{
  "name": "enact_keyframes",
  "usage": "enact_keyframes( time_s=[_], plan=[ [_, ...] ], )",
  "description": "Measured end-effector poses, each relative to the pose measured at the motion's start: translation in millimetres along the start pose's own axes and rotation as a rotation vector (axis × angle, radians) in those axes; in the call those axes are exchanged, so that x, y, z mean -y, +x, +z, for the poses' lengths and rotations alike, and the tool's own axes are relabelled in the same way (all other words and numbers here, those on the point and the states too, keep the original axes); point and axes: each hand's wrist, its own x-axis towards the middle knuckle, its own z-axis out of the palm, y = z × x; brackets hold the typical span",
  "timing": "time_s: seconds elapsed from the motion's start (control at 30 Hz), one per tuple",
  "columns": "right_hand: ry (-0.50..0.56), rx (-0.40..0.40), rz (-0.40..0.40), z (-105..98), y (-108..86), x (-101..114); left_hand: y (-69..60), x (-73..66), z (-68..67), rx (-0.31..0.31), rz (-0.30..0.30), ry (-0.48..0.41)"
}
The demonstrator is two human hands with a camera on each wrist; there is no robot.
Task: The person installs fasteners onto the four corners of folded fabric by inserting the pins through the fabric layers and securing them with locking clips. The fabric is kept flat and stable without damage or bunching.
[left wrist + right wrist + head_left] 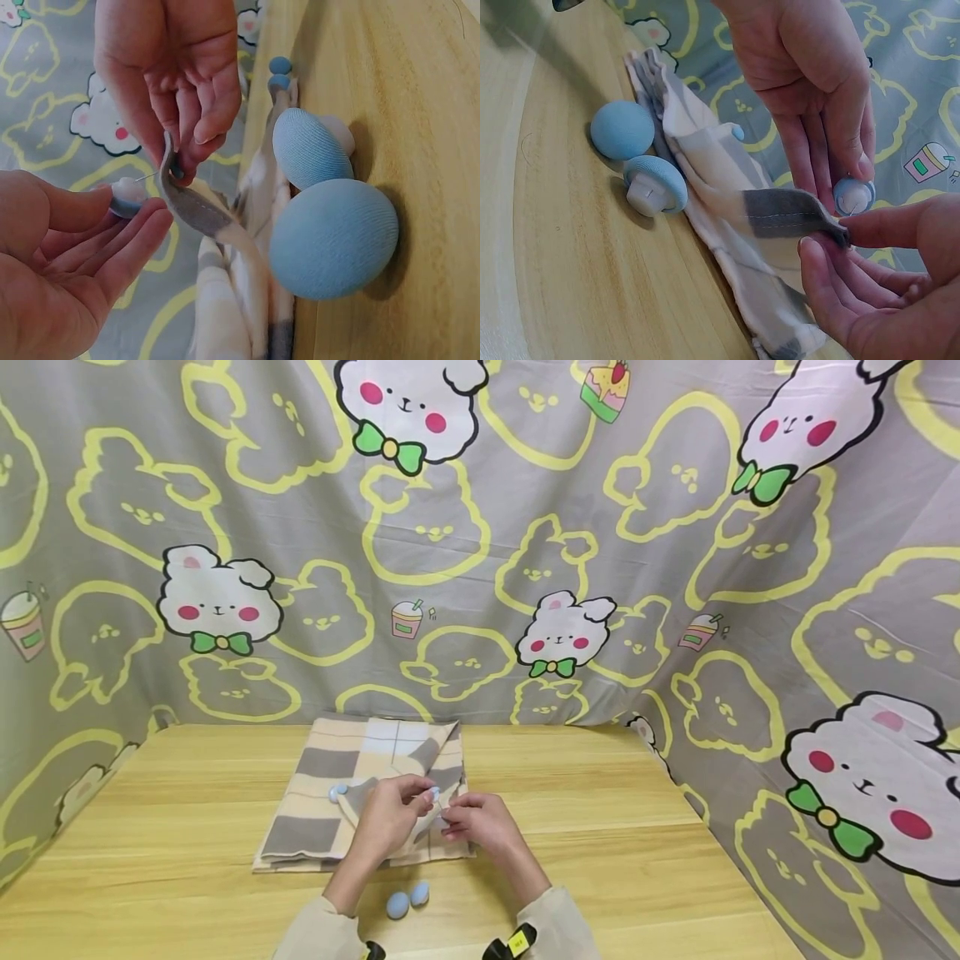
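A folded plaid blanket [303,802] in beige, grey and white lies on the table, one grey corner lifted. My left hand [386,818] pinches a blue fabric-covered duvet pin [854,196] between thumb and fingers. From its white base a thin needle points at the blanket's edge; whether it pierces the cloth I cannot tell. My right hand [486,822] pinches that grey corner [780,212]. A small blue piece [177,169] shows behind the cloth at the right fingers, mostly hidden in the left wrist view.
Two more blue pieces, a round cap [397,905] and one tipped to show its white base [646,193], lie on the wooden table [600,860] before the blanket. Another blue pair [337,793] sits at the blanket's left fold. A patterned curtain [465,610] surrounds the table.
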Motion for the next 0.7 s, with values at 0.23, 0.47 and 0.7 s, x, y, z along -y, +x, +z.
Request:
enact_keyframes(
  time_s=[0.23,0.47,0.7],
  plan=[
    [-0.005,0.001,-0.001,-0.4,-0.3,1.0,0.0,-1.4,-0.8,-0.001,0.020,0.047],
    [0.024,0.017,0.005,-0.4,-0.7,1.7,0.1,-1.0,0.3,-0.004,0.028,0.054],
    [0.048,0.043,0.011,-1.0,-1.5,2.3,0.1,-0.5,2.1,-0.018,0.038,0.063]
  ],
)
